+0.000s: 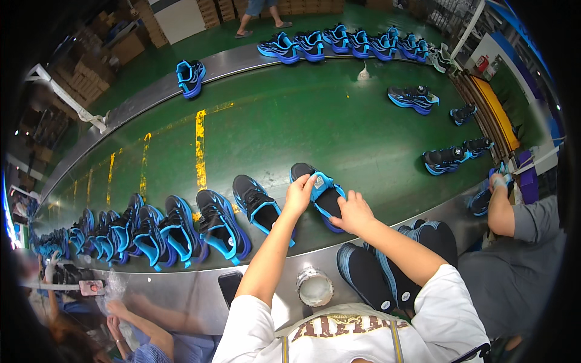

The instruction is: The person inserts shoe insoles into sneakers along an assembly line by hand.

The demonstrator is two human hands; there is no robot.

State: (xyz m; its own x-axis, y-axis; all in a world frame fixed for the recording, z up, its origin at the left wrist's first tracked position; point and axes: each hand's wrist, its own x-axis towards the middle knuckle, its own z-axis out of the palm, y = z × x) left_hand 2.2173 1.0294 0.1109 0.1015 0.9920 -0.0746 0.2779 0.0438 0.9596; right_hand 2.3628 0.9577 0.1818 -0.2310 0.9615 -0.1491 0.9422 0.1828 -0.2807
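A black and blue sneaker [302, 170] lies in front of me on the green belt, toe pointing away. My left hand [299, 195] pinches its tongue, turning up the light blue lining with a pale label. On the shoe's right side, my right hand [353, 213] grips the collar near the heel, its thumb at the opening. Just left stands another sneaker [248, 192], untouched. Black insoles [363, 275] with blue edges lie in stacks under my right forearm, on the metal ledge. A round tub [315, 287] with whitish contents sits between my arms.
A dark phone [230, 287] lies on the metal ledge [200, 284]. Sneakers [172, 224] line the belt [266, 127] leftward, with another row [360, 42] along its far edge. More shoes [413, 98] sit to the right. Co-workers' arms [501, 209] are at both sides; someone walks beyond.
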